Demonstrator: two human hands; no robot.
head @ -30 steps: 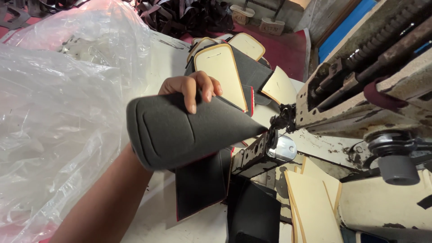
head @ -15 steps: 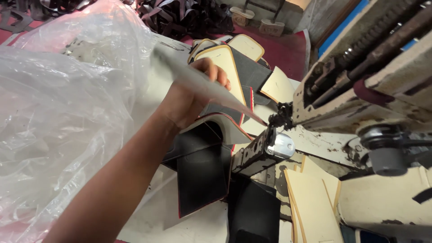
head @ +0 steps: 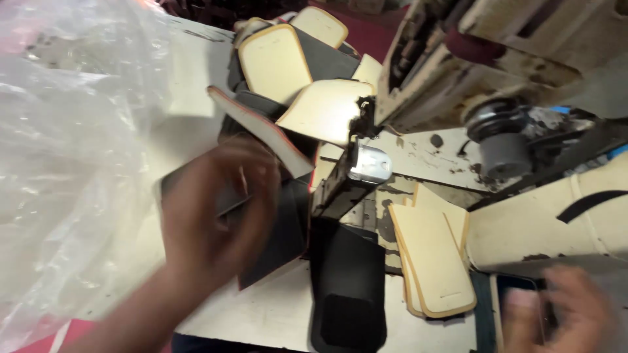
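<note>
My left hand [head: 216,209] is blurred and hovers over a stack of dark padded pieces [head: 281,242] on the white worktable [head: 261,314]. Just beyond its fingers, a grey padded piece with a beige underside and red edge [head: 261,131] lies tilted on the stack; whether the hand touches it is unclear. At the bottom right my right hand [head: 569,314], also blurred, has its thumb on a small dark piece with a light rim [head: 517,307]. More beige-backed pieces [head: 275,62] are piled further back.
A worn cream sewing machine [head: 497,59] with a grey handwheel [head: 504,150] fills the right side. A large clear plastic bag [head: 72,163] covers the left. Flat beige cut pieces [head: 432,255] and a black panel [head: 347,287] lie near the front.
My left hand has lowered the grey padded piece onto the stack and drawn back toward me. My right hand has come into view at the bottom right. The view has shifted closer.
</note>
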